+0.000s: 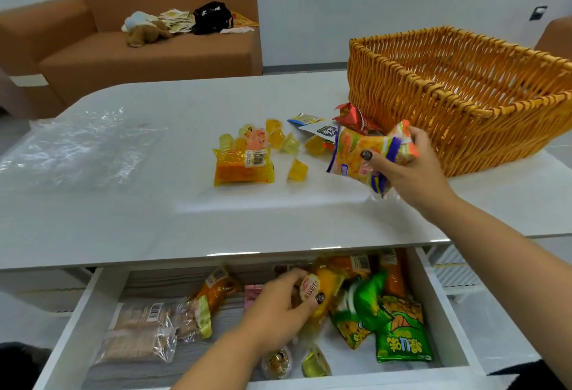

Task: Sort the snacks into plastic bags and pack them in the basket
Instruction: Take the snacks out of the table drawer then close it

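My right hand grips orange snack packets just above the white table, close to the front wall of the wicker basket. My left hand reaches into the open drawer and pinches a small round jelly cup. Several yellow jelly cups and a yellow packet lie on the table's middle. A clear plastic bag lies flat at the table's left.
The drawer holds green snack bags, biscuit packs, orange packets and loose jelly cups. Red and white packets lie against the basket. A brown sofa with a plush toy and a black bag stands behind the table.
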The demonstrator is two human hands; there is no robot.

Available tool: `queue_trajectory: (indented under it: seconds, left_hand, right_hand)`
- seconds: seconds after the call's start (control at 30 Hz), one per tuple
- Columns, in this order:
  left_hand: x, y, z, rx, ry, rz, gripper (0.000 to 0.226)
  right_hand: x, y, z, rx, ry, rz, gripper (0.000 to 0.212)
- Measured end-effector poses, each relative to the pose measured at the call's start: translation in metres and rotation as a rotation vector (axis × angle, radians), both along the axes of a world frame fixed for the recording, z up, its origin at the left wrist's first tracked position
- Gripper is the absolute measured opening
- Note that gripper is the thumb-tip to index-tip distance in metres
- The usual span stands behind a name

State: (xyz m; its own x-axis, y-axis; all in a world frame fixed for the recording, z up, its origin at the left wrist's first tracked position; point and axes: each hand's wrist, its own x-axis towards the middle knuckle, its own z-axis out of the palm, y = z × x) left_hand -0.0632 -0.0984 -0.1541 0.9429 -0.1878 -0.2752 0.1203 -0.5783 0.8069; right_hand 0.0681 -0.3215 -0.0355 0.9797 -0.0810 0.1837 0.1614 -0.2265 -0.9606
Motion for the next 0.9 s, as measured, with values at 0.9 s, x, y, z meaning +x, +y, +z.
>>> queue_trajectory:
  seconds: [0.9]
  left_hand:
    - [0.185,-0.091,0.101,0.175,-0.590,0.267,0.058]
  right_hand:
    - [0.047,-0.033,-0.039,-0.783,-0.050,-0.013,0.039]
